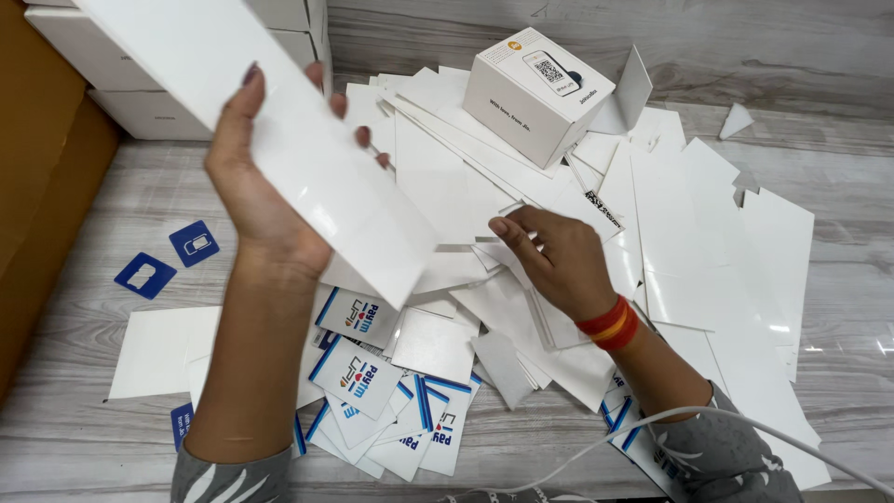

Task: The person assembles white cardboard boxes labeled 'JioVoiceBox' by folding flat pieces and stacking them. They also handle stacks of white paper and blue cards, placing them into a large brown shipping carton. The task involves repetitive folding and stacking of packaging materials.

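The left hand (256, 182) holds a long white card (279, 140) up at the far left, fingers curled around its edge. The right hand (549, 256) rests on the heap of white cards (670, 242), fingertips pinching one (grip partly hidden). A white box (538, 93) sits farther back.

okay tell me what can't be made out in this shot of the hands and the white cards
- Head view: the left hand holds a long white card; its upper end is cut off by the top edge.
- The right hand rests on the pile of white cards; its fingertips hide what they touch.
- The white box: its far sides face away.
- The stacked white boxes are partly hidden behind the held card.
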